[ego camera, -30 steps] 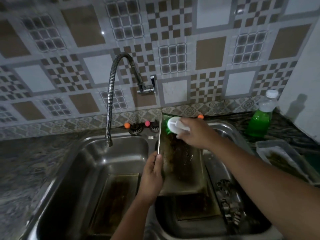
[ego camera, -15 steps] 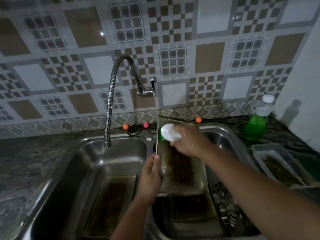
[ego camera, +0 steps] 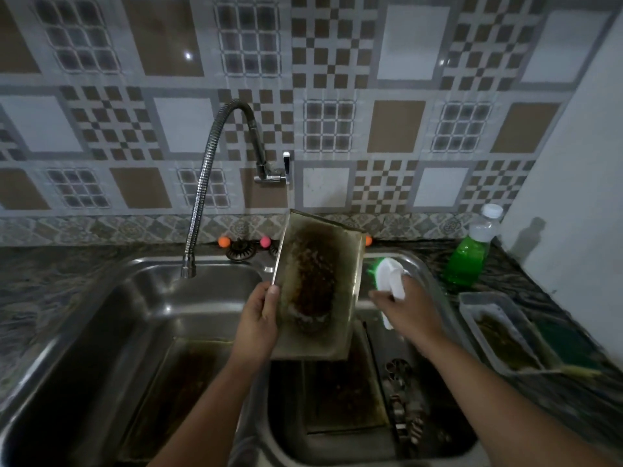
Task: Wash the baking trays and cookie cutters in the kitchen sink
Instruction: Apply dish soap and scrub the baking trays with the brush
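At the bottom of the frame, the double sink [ego camera: 101, 332] holds the waiting work. A greasy baking tray [ego camera: 188, 379] lies flat in the left basin, another tray [ego camera: 340, 396] lies in the right basin, and the cookie cutters [ego camera: 403, 399] are heaped along its right side, likely parked there to soak until their turn.

In the centre, the left hand [ego camera: 256, 321] grips the left edge of a third baking tray [ego camera: 317, 288], fingers behind and thumb on the rim. The tray stands nearly upright over the divider, its burnt, foamy inside facing the person, presumably so the dirt is visible and runoff falls into the basin.

Just right of that tray, the right hand [ego camera: 404, 308] is clenched around the handle of a white scrubbing brush [ego camera: 387, 274] with green bristles, held apart from the tray's surface, seemingly between strokes.

At the right, a small dirty container [ego camera: 499, 335] sits on the counter, with a green soap bottle [ego camera: 470, 257] behind it within reach. Furthest back, the flexible faucet [ego camera: 202, 183] curves over the left basin; no water is visibly running.
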